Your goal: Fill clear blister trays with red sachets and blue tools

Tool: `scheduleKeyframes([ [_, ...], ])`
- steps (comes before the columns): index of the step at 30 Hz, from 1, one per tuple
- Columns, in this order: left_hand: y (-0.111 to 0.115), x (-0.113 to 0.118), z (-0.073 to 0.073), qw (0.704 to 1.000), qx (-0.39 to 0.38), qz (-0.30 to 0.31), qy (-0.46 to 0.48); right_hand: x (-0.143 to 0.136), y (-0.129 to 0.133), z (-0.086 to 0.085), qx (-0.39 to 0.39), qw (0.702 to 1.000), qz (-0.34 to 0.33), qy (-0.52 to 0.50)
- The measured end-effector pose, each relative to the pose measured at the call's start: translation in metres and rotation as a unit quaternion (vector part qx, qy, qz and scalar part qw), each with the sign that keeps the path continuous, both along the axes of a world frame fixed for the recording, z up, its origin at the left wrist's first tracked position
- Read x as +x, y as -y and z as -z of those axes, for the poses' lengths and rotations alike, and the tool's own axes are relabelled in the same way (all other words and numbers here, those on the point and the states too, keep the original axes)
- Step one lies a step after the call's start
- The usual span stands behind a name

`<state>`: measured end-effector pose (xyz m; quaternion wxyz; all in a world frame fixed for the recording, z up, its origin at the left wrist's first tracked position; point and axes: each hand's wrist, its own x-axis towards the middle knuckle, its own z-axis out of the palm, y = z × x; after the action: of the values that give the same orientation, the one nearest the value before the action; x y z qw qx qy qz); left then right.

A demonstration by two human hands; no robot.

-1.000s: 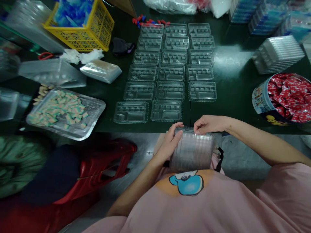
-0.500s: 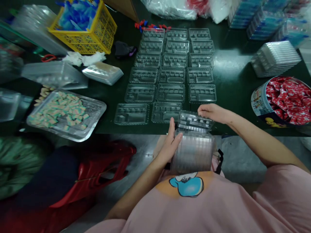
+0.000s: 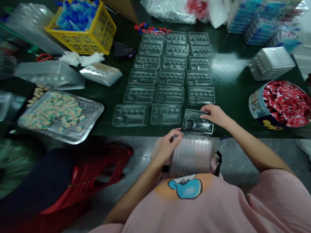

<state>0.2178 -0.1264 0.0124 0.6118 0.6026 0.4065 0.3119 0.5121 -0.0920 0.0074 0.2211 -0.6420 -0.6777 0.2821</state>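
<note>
Leftmost, the left hand (image 3: 167, 145) loosely grasps the far-left corner of the lap-held tray stack (image 3: 191, 155); light, steady pressure should stop it sliding. Rightward, the right hand (image 3: 216, 116) pinches the far-right part of one clear tray (image 3: 200, 126), at the front edge of the table (image 3: 233, 119); best lowered flat, square with its neighbours.

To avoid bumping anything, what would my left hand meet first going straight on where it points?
Ahead of the left hand, likely the clear tray in the right hand, though depth is unclear.
</note>
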Motion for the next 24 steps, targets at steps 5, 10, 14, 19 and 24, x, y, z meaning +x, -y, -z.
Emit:
scheduleKeyframes([
  [5,0.0,0.0,0.003,1.0,-0.015,-0.002,-0.009,0.0,0.003,0.009,0.072,0.997,-0.009,0.024],
  [10,0.004,-0.005,0.008,0.999,-0.027,0.017,0.014,-0.004,0.012,0.002,0.148,0.985,0.062,0.066],
  [14,0.007,-0.01,0.013,0.998,0.021,0.036,0.054,-0.012,0.048,-0.02,0.095,0.986,0.02,-0.134],
  [19,0.009,-0.007,0.014,0.997,0.028,0.002,0.076,-0.039,0.105,-0.021,-0.018,0.961,-0.064,-0.27],
  [24,0.01,0.006,0.002,0.997,-0.061,-0.041,0.033,-0.076,0.124,0.001,0.037,0.902,0.191,-0.386],
])
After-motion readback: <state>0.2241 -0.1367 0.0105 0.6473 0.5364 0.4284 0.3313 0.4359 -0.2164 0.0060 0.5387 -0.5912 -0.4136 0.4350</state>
